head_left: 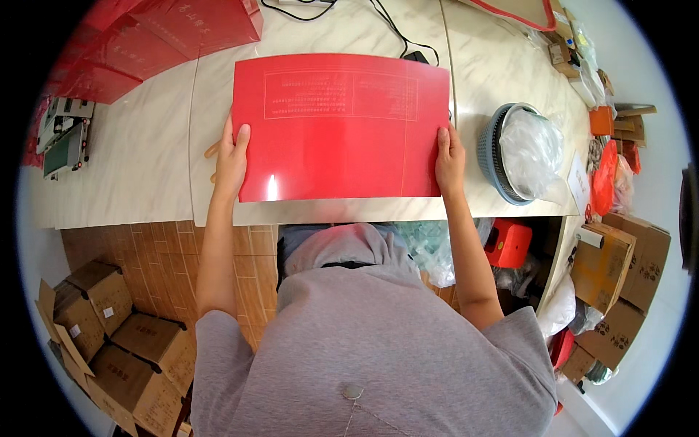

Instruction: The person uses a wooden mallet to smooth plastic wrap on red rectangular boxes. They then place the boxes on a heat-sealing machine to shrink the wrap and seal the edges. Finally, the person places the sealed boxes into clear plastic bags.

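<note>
A red card (335,156) is held level between two hands above the table (138,167); whether the tabletop is touched by it cannot be told. Its left edge is pinched by the left hand (231,160), its right edge by the right hand (451,160). Both thumbs are laid on the glossy upper face, while the other fingers are mostly hidden by the card. Faint print is framed by a thin line near the far edge. To the right, a clear bag (531,142) is held in a basket (489,153). Red boxes (167,33) are grouped at the far left, and a black cable (393,28) is strewn beyond the card.
</note>
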Demonstrator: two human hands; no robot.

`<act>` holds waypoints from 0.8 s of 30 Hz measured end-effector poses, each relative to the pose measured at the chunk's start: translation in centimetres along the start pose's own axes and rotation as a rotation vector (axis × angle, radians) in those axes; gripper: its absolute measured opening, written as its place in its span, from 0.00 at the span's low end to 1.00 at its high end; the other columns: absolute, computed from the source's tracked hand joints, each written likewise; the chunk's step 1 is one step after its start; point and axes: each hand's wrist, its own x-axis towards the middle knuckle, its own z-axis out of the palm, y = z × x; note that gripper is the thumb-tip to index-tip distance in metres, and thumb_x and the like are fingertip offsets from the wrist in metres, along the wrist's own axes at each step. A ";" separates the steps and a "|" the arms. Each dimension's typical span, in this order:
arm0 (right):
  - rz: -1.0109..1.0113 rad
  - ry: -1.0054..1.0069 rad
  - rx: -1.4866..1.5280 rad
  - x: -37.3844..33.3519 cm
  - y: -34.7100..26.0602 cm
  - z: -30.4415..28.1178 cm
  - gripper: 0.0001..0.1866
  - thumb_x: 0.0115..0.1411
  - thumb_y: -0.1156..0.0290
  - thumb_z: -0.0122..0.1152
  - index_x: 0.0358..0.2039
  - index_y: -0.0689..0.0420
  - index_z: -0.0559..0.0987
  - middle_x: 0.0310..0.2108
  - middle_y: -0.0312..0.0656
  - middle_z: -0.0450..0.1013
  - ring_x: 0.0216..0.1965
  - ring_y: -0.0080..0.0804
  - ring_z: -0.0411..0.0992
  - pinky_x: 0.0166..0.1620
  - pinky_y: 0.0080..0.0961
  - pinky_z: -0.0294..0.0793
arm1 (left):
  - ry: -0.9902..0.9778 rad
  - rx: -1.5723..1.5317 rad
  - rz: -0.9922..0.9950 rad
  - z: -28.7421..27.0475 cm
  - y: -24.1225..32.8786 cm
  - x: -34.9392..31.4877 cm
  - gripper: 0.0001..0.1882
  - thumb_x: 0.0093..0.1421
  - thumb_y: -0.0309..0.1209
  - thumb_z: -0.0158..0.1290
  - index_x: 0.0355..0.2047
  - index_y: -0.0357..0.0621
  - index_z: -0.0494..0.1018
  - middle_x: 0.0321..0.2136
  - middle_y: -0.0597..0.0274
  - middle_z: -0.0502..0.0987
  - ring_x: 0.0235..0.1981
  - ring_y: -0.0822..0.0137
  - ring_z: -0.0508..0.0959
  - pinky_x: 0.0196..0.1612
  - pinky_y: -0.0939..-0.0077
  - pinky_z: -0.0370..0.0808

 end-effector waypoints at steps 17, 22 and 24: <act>0.584 -0.144 0.505 -5.3 -7.9 -4.5 0.28 0.66 0.74 0.42 0.66 0.60 0.53 0.68 0.43 0.50 0.67 0.31 0.52 0.64 0.23 0.53 | -0.095 -0.466 -0.466 -2.8 4.4 -5.7 0.28 0.68 0.35 0.42 0.64 0.37 0.53 0.64 0.58 0.57 0.64 0.66 0.59 0.63 0.73 0.59; 0.549 -0.150 0.534 -2.2 -7.8 -4.0 0.27 0.67 0.74 0.43 0.66 0.60 0.55 0.66 0.43 0.54 0.64 0.30 0.56 0.63 0.23 0.56 | -0.121 -0.491 -0.440 -2.7 4.7 -3.3 0.29 0.67 0.36 0.44 0.64 0.37 0.54 0.63 0.57 0.59 0.63 0.67 0.61 0.62 0.73 0.60; 0.526 -0.156 0.582 -0.9 -7.3 -3.4 0.27 0.67 0.74 0.43 0.66 0.59 0.56 0.66 0.42 0.54 0.63 0.30 0.57 0.62 0.22 0.56 | -0.098 -0.470 -0.424 -3.0 3.6 -1.9 0.29 0.67 0.37 0.44 0.64 0.37 0.54 0.62 0.56 0.60 0.62 0.66 0.62 0.62 0.73 0.61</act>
